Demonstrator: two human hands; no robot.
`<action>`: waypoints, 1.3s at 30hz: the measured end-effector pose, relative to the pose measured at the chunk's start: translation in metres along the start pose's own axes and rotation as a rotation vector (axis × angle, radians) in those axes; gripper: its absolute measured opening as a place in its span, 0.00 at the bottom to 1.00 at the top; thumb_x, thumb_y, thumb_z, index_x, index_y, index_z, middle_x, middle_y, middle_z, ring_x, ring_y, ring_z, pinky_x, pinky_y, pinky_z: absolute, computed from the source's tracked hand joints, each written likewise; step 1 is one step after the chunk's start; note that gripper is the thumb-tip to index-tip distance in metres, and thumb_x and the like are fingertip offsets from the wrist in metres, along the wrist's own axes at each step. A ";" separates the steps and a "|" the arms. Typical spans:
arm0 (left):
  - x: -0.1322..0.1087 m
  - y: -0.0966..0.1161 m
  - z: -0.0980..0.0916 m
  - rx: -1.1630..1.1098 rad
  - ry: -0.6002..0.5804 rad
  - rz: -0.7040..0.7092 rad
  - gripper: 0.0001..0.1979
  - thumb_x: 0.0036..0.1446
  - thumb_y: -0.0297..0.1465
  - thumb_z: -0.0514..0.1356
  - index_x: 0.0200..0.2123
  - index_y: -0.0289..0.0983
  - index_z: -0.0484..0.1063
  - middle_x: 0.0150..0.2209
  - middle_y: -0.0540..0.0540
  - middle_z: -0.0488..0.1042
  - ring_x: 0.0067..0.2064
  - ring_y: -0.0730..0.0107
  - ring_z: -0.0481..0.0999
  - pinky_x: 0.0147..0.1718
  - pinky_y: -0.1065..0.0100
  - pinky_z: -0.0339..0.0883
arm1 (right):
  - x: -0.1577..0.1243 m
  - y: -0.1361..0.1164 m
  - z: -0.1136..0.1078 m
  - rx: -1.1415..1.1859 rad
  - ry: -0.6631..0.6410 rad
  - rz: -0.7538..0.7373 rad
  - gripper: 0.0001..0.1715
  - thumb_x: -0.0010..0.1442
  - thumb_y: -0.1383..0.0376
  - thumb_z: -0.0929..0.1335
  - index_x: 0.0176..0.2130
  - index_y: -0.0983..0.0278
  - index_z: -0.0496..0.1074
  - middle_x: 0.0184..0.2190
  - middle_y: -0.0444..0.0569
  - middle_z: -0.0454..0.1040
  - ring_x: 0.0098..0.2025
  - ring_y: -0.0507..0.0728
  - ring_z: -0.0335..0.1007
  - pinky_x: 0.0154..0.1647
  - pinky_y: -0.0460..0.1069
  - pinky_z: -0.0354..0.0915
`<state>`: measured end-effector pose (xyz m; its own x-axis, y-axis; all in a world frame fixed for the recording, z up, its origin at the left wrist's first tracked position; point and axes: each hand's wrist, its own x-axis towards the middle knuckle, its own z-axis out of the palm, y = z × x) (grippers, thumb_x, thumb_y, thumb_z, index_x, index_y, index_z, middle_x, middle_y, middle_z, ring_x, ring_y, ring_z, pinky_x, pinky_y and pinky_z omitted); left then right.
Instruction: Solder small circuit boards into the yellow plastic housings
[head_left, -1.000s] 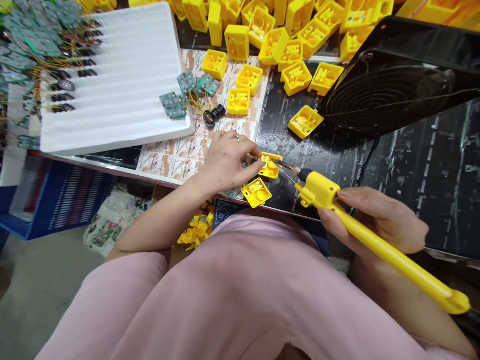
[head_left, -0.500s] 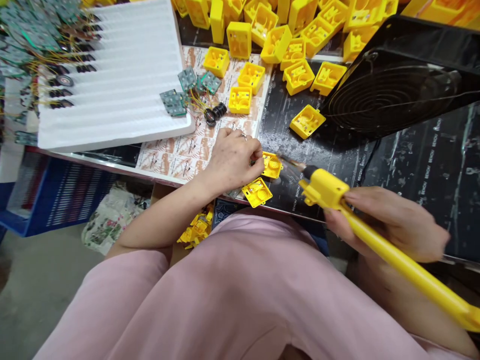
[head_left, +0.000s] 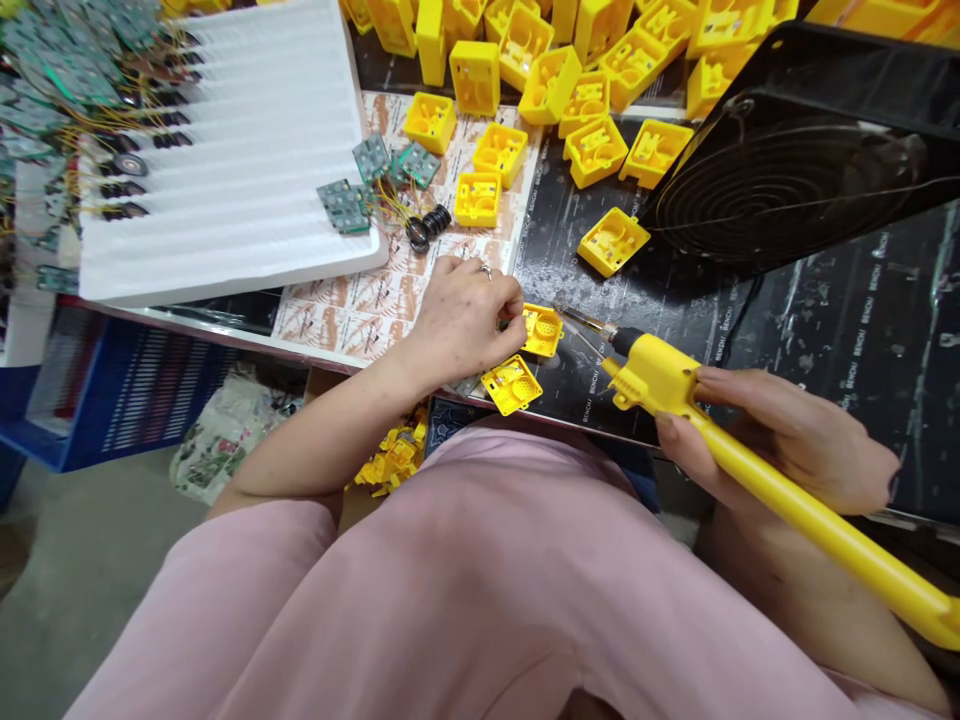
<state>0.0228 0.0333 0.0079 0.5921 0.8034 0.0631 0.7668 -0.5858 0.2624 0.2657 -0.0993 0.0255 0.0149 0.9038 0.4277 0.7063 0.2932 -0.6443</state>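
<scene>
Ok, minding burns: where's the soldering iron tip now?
Head view, centre: the soldering iron in the right hand, tip beside the yellow cover the left hand holds.

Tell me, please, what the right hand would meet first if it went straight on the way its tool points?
Probably the small yellow housing in the left hand: the yellow iron in the right hand aims at it, though depth is unclear.

Fingers of left hand (head_left: 461, 325) pinched, palm down; right hand (head_left: 787, 440) wrapped closed

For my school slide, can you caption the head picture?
Left hand pins a yellow part; right hand points a yellow soldering iron at it.
</scene>
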 end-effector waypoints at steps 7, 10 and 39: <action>-0.004 -0.005 -0.003 -0.131 -0.026 -0.029 0.11 0.56 0.35 0.56 0.33 0.38 0.77 0.28 0.46 0.77 0.40 0.58 0.75 0.47 0.54 0.62 | -0.005 0.001 0.009 -0.033 0.064 -0.132 0.28 0.56 0.68 0.76 0.54 0.52 0.74 0.38 0.42 0.82 0.31 0.56 0.79 0.31 0.51 0.77; -0.008 -0.015 -0.006 -0.323 -0.069 -0.037 0.14 0.57 0.37 0.57 0.38 0.38 0.79 0.31 0.48 0.79 0.37 0.64 0.75 0.47 0.57 0.64 | -0.008 -0.001 0.013 -0.025 0.147 -0.034 0.27 0.56 0.65 0.77 0.54 0.49 0.75 0.36 0.41 0.82 0.29 0.56 0.78 0.29 0.51 0.75; 0.003 -0.007 -0.016 -0.053 -0.179 0.147 0.08 0.52 0.32 0.57 0.27 0.41 0.76 0.24 0.49 0.75 0.33 0.65 0.69 0.50 0.51 0.59 | 0.020 0.022 0.005 0.109 -0.166 -0.389 0.16 0.67 0.54 0.70 0.31 0.60 0.72 0.24 0.45 0.76 0.26 0.50 0.75 0.26 0.42 0.73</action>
<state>0.0150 0.0414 0.0213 0.7349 0.6750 -0.0658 0.6574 -0.6851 0.3139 0.2783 -0.0733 0.0170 -0.3582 0.7545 0.5500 0.5579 0.6453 -0.5219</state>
